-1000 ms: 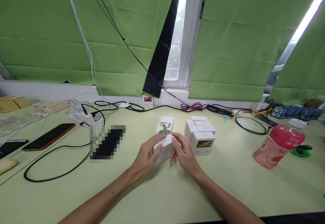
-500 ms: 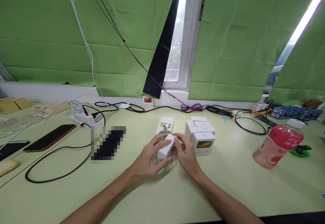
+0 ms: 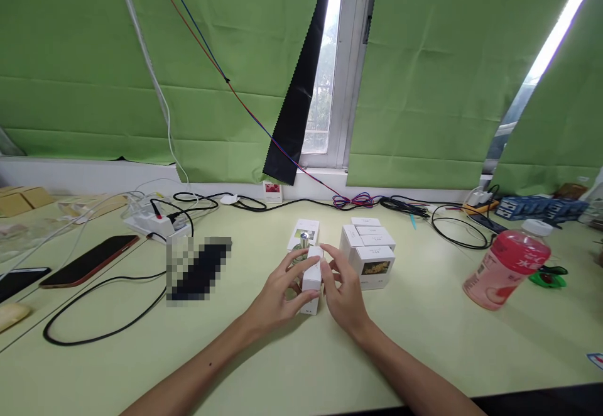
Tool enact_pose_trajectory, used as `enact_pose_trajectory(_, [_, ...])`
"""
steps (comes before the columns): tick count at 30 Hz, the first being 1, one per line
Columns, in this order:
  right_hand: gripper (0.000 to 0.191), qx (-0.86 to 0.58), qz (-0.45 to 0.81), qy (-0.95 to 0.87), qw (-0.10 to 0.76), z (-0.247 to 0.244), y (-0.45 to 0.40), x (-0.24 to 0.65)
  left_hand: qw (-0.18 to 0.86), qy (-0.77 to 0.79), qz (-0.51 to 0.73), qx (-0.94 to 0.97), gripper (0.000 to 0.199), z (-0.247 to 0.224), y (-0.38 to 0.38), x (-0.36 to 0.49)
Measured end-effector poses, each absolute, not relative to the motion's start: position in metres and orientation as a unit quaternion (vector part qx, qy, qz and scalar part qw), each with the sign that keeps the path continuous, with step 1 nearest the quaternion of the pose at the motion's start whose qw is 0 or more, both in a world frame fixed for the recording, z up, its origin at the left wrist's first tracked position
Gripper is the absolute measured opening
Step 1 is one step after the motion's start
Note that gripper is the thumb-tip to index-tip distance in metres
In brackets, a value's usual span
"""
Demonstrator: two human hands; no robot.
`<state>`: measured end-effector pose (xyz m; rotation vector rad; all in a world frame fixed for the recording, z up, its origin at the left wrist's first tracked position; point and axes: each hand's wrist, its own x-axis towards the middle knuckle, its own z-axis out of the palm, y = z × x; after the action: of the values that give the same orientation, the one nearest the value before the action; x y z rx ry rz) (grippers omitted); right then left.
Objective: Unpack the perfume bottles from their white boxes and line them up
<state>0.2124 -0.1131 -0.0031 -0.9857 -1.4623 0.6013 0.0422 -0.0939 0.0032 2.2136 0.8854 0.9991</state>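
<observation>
A small white box (image 3: 311,278) is between my two hands, over the pale green table. My left hand (image 3: 277,290) grips it from the left, with fingers across its top and the thumb on its near side. My right hand (image 3: 345,287) has its fingertips closed on the box's right upper edge. Just behind the box is a glass bottle (image 3: 304,240) with a silver top, partly hidden by my left fingers. A flat white box (image 3: 308,226) with a green picture lies behind the bottle. To the right stands a group of white boxes (image 3: 374,265).
A pink drink bottle (image 3: 506,268) stands at the right. Phones (image 3: 89,261) and a power strip (image 3: 155,222) with looping black cables are at the left. More cables (image 3: 353,200) run along the back edge. Blue packages (image 3: 537,207) lie at the back right.
The white box in my hands has turned more upright and straight, with its narrow face toward me. The whole view has shifted slightly.
</observation>
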Motion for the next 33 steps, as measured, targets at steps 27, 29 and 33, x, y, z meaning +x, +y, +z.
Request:
enact_pose_trajectory(27, [0.02,-0.388,0.036,-0.782,0.486,-0.008,-0.115,0.206,0.321,0.367,0.322,0.811,0.07,-0.013,-0.087,0.057])
enact_pose_trajectory(29, [0.02,-0.406,0.02,-0.786,0.465,-0.01,-0.115,0.205,0.32,0.359,0.316,0.818,0.072,-0.016,-0.086,0.056])
enact_pose_trajectory(33, [0.019,-0.444,-0.015,-0.785,0.433,-0.014,-0.112,0.205,0.321,0.344,0.31,0.826,0.072,-0.017,-0.086,0.055])
